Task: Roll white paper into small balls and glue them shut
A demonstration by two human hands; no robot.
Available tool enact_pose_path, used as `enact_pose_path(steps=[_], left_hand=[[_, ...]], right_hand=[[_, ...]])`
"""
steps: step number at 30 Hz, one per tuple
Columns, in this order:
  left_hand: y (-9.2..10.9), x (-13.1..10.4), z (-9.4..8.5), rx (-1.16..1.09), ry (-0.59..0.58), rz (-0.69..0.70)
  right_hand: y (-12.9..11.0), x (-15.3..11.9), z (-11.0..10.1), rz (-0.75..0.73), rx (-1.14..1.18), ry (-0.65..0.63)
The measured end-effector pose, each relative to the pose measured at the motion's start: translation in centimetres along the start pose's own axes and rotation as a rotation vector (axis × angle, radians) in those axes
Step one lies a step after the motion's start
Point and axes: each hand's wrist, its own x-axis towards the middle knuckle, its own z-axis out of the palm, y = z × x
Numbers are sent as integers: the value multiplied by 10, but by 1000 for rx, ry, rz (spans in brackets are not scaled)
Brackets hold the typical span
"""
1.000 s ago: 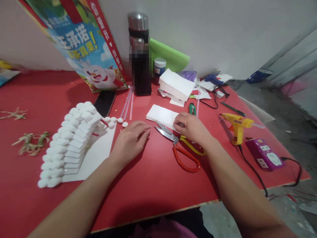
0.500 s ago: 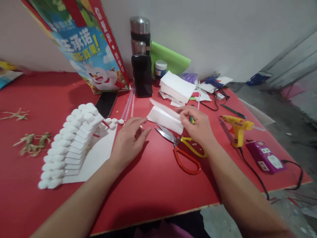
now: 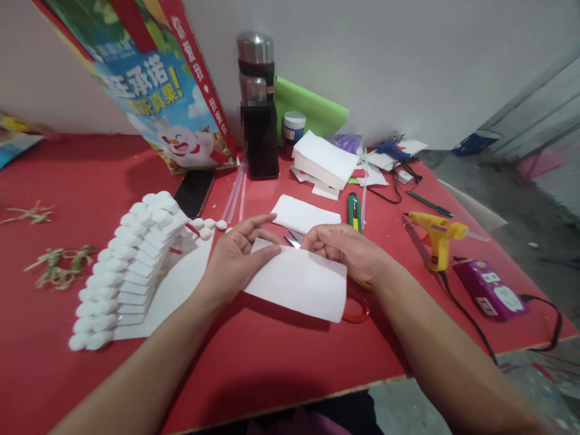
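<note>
A white sheet of paper (image 3: pixel 296 284) is raised over the red table in front of me. My left hand (image 3: pixel 240 254) pinches its upper left corner between thumb and fingers. At its upper right edge is my right hand (image 3: pixel 342 248), fingers curled behind the paper, which partly hides them. Under the sheet lie scissors (image 3: pixel 359 309) with red and yellow handles, mostly covered. A stack of white paper pieces (image 3: pixel 303 212) rests just beyond my hands. To the left, a fan of folded white pieces with white oval pads (image 3: pixel 136 260) sits on a white sheet.
Around the work area are a green cutter (image 3: pixel 354 211), a yellow glue gun (image 3: pixel 435 235), a purple power socket (image 3: pixel 489 289), a larger paper stack (image 3: pixel 324 158), a flask (image 3: pixel 256 60), a black phone (image 3: pixel 194 192), a colourful bag (image 3: pixel 181 103) and straw figures (image 3: pixel 61 264).
The white sheet has come off the small stack and toward me, now over the scissors. My left hand has closed on its corner. My right hand has moved nearer, uncovering the green cutter.
</note>
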Motion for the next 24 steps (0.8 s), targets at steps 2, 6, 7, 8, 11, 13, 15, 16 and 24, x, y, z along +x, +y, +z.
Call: enact_pose_path(steps=[2, 6, 7, 8, 11, 13, 15, 16, 24], left_hand=[[0, -2, 4, 100, -20, 94], [-3, -4, 8, 116, -12, 136], [-4, -3, 7, 81, -9, 92], [-5, -2, 6, 43, -18, 34], [-8, 2, -1, -55, -106, -120], [-10, 5, -5, -72, -139, -144], [-12, 6, -6, -61, -144, -136], [-13, 6, -7, -48, -140, -124], [-13, 7, -8, -163, 0, -43]], right_hand=[[4, 2, 5, 52, -49, -17], [8, 4, 16, 79, -180, -39], [8, 4, 18, 68, -197, -1], [7, 3, 18, 57, -201, 52], [2, 0, 15, 43, -141, 168], [-1, -1, 11, 50, -108, 168], [-1, -1, 7, 45, -104, 149], [0, 0, 6, 34, -105, 139], [8, 6, 5, -102, 77, 178]])
